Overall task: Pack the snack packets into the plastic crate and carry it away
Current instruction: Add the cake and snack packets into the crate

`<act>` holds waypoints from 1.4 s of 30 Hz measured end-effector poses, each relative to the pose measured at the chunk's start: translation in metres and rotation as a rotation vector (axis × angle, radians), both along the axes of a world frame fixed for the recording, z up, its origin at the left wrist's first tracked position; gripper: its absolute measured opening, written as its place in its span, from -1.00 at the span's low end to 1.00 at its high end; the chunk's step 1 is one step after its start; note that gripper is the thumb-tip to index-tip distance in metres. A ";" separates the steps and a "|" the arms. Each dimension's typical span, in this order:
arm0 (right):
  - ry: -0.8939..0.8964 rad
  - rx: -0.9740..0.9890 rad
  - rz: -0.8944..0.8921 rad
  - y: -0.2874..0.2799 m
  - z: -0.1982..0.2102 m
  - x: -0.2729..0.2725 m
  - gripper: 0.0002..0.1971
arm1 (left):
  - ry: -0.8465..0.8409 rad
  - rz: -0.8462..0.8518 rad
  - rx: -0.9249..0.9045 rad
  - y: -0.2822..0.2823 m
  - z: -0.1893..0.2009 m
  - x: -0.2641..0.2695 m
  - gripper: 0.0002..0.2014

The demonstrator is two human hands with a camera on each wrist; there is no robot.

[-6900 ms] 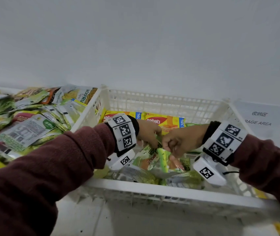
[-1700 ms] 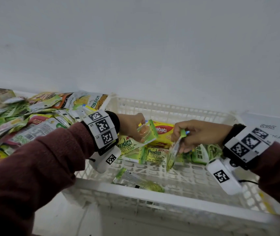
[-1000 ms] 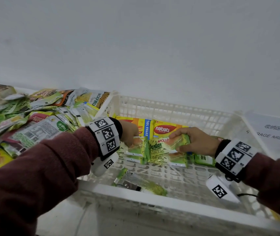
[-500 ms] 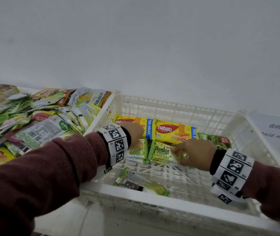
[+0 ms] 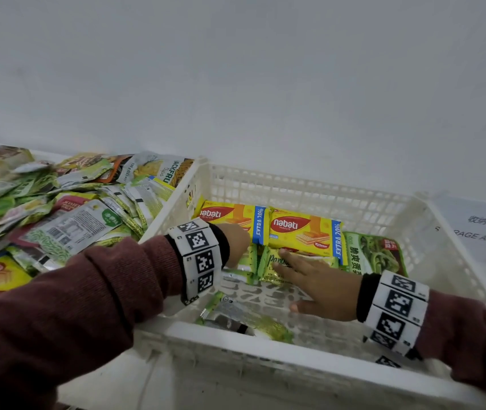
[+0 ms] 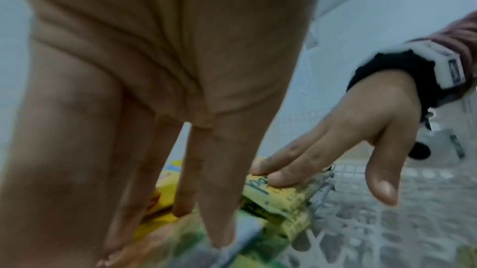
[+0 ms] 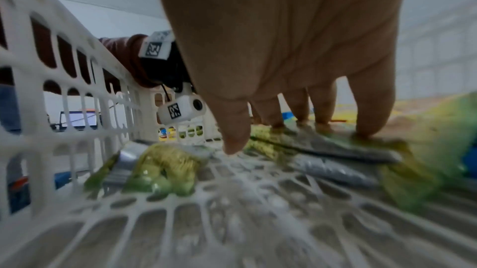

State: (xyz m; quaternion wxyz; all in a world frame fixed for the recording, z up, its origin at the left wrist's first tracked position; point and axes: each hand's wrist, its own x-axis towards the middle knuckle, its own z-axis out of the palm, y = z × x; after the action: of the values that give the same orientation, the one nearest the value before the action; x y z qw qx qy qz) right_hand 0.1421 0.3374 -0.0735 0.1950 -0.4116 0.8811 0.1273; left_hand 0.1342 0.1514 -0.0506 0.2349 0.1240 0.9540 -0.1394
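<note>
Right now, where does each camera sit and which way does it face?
Head: on the person's head, facing forward and down into the white crate; both sleeves and hands show.
Left wrist: along the left hand towards the crate floor.
Right wrist: low inside the crate, along the right hand.
Shared: all show the right hand flat on the Pandan packet.

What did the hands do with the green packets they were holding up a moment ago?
Both hands lowered the Pandan packets onto the crate floor in front of the Nabati wafers and let go. The right hand now presses flat on one packet; the left hand rests open on the other. The wafers and the pile stayed put.
</note>
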 end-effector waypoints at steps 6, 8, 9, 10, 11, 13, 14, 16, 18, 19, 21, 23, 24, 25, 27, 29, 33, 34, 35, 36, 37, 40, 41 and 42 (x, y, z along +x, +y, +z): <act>0.019 0.013 0.001 -0.003 0.004 0.002 -0.21 | -0.066 -0.026 -0.017 0.000 0.002 0.003 -0.60; 0.061 -0.068 0.071 -0.007 0.015 0.008 -0.27 | -0.010 -0.038 0.068 -0.001 0.007 0.003 -0.77; 0.058 -0.116 0.116 -0.010 0.021 0.012 -0.33 | 0.026 -0.048 0.113 -0.001 0.010 0.003 -0.86; 0.032 -0.150 0.160 -0.015 0.025 0.016 -0.39 | 0.040 -0.055 0.161 0.000 0.013 0.004 -0.88; -0.010 -0.156 0.196 -0.021 0.027 0.021 -0.44 | 0.022 -0.050 0.213 0.001 0.015 0.005 -0.83; -0.104 -0.115 0.255 -0.033 0.023 0.028 -0.50 | -0.078 -0.005 0.300 0.002 0.014 0.006 -0.74; -0.140 -0.084 0.269 -0.038 0.019 0.030 -0.53 | -0.121 0.013 0.304 0.002 0.012 0.007 -0.72; -0.147 -0.038 0.273 -0.045 0.010 0.033 -0.56 | -0.158 0.052 0.293 -0.001 0.008 0.007 -0.73; -0.131 -0.046 0.262 -0.047 0.004 0.033 -0.60 | -0.153 0.095 0.341 -0.005 0.008 0.004 -0.75; -0.141 -0.072 0.245 -0.048 0.004 0.032 -0.63 | -0.128 0.108 0.372 -0.006 0.010 0.003 -0.76; -0.194 -0.145 0.157 -0.048 0.010 0.027 -0.66 | -0.047 0.106 0.410 -0.009 0.015 0.001 -0.76; -0.281 -0.250 0.002 -0.047 0.015 0.017 -0.67 | 0.033 0.103 0.445 -0.011 0.018 -0.001 -0.77; -0.329 -0.307 -0.078 -0.047 0.017 0.011 -0.69 | 0.069 0.110 0.467 -0.012 0.020 -0.002 -0.77; -0.381 -0.357 -0.153 -0.047 0.018 0.006 -0.71 | 0.107 0.120 0.493 -0.014 0.023 -0.002 -0.77; -0.466 -0.415 -0.283 -0.048 0.016 -0.003 -0.70 | 0.194 0.141 0.565 -0.018 0.033 -0.002 -0.76; -0.557 -0.393 -0.429 -0.050 0.013 -0.007 -0.68 | 0.284 0.162 0.651 -0.026 0.053 0.000 -0.78; -0.714 -0.395 -0.612 -0.059 0.014 -0.009 -0.88 | 0.412 0.198 0.794 -0.057 0.103 0.013 -0.80; -0.753 -0.411 -0.605 -0.060 0.013 -0.010 -0.87 | 0.422 0.232 0.807 -0.068 0.112 0.017 -0.80; -0.773 -0.422 -0.559 -0.061 0.013 -0.011 -0.75 | 0.427 0.273 0.801 -0.079 0.118 0.021 -0.80; -0.772 -0.432 -0.508 -0.062 0.011 -0.013 -0.65 | 0.425 0.318 0.777 -0.091 0.121 0.023 -0.79; -0.766 -0.440 -0.467 -0.064 0.010 -0.013 -0.58 | 0.414 0.361 0.737 -0.102 0.119 0.024 -0.78; -0.672 -0.440 -0.350 -0.072 0.008 -0.011 -0.53 | 0.327 0.487 0.639 -0.129 0.095 0.023 -0.64; -0.607 -0.429 -0.289 -0.076 0.008 -0.010 -0.55 | 0.285 0.529 0.656 -0.135 0.083 0.023 -0.57; -0.539 -0.433 -0.225 -0.079 0.009 -0.008 -0.59 | 0.246 0.566 0.701 -0.139 0.072 0.023 -0.50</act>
State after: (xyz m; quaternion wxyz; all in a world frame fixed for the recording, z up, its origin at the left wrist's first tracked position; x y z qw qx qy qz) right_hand 0.1341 0.2582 -0.0649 0.3413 -0.3626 0.8445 -0.1973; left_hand 0.1567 0.0128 0.0211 0.0926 -0.0870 0.9606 0.2470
